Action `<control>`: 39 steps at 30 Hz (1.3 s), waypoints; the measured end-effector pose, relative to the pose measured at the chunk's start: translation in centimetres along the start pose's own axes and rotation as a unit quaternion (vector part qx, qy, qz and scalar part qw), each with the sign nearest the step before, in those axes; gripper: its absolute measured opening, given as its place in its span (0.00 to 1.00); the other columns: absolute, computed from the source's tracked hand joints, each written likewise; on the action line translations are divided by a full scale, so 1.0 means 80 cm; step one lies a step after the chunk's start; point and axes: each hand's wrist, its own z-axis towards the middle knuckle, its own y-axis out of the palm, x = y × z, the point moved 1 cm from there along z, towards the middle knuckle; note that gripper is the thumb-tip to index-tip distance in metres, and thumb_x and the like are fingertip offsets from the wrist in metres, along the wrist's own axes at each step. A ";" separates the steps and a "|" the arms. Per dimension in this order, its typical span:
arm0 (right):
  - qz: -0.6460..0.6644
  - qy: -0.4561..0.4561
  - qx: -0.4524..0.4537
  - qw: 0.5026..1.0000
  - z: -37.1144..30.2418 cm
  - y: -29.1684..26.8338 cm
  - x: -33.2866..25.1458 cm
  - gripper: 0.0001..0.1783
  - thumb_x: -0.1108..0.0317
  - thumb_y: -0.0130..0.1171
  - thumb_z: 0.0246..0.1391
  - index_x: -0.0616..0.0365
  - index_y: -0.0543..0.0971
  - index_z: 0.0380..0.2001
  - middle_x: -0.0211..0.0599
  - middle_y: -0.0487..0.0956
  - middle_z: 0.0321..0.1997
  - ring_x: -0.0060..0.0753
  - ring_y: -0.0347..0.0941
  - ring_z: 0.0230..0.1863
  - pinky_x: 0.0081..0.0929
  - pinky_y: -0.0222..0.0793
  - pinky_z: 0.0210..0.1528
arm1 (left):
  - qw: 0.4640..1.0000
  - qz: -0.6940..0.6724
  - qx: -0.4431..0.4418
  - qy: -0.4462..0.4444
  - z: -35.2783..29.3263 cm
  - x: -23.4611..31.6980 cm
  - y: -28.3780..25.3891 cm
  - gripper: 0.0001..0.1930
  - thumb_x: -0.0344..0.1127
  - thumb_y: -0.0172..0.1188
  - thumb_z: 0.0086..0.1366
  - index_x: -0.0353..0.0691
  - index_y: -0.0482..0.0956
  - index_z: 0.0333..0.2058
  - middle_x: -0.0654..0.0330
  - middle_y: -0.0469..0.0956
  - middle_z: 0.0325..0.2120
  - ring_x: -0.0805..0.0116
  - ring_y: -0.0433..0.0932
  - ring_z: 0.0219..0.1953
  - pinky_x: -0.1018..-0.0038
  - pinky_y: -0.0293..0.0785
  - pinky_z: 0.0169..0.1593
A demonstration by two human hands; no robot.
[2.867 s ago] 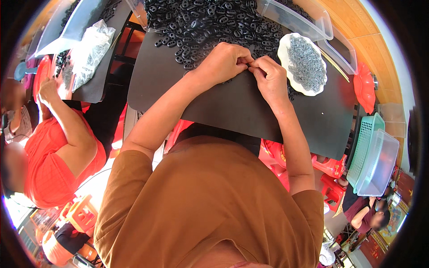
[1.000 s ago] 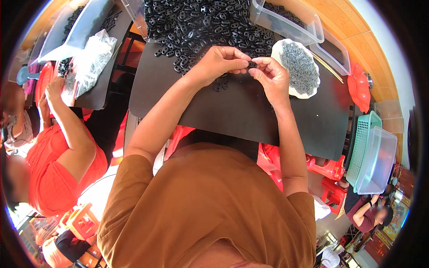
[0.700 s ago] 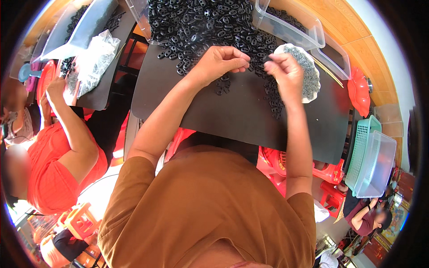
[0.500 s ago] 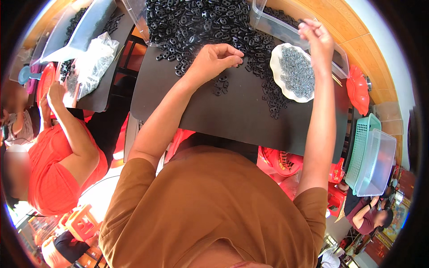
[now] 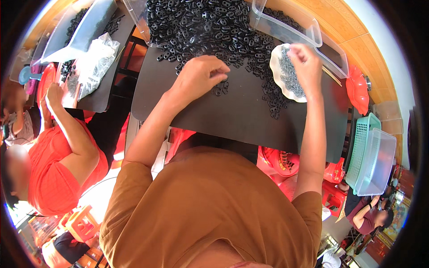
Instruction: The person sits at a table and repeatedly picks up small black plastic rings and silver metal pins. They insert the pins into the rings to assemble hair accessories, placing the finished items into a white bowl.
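The left hand (image 5: 195, 77) is hovering by black pieces (image 5: 219, 89), upper centre, thumb and forefinger parted, while the right hand (image 5: 308, 69) is hanging over the upper-right white dish (image 5: 275, 68), fingers bent, grip unclear from here.

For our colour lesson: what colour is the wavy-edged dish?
The dish is off-white, clearest in the head view.

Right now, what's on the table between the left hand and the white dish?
In the head view, bare table shows just beside the left hand, then scattered small black pieces lie nearer the white dish.
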 end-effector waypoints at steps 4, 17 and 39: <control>-0.021 -0.034 -0.090 0.995 -0.049 0.013 0.005 0.10 0.74 0.65 0.49 0.56 0.82 0.38 0.40 0.81 0.35 0.38 0.80 0.33 0.29 0.75 0.36 | 0.990 0.094 -0.050 0.094 -0.017 0.010 0.011 0.09 0.31 0.67 0.55 0.39 0.83 0.36 0.59 0.80 0.34 0.54 0.76 0.41 0.64 0.75 0.47; -0.161 -0.065 -0.123 0.977 -0.040 0.009 0.043 0.05 0.75 0.63 0.47 0.57 0.80 0.29 0.38 0.79 0.35 0.50 0.77 0.38 0.42 0.71 0.39 | 0.982 0.161 -0.034 0.097 0.017 -0.018 0.030 0.04 0.28 0.63 0.57 0.37 0.82 0.32 0.56 0.79 0.31 0.53 0.78 0.38 0.64 0.75 0.44; 0.308 0.079 -0.059 0.946 -0.034 0.031 0.031 0.06 0.78 0.64 0.51 0.59 0.76 0.27 0.26 0.78 0.28 0.15 0.73 0.32 0.18 0.69 0.37 | 0.907 -0.396 -0.044 -0.136 0.079 -0.017 0.073 0.07 0.25 0.63 0.60 0.37 0.82 0.38 0.66 0.80 0.29 0.82 0.77 0.31 0.84 0.73 0.36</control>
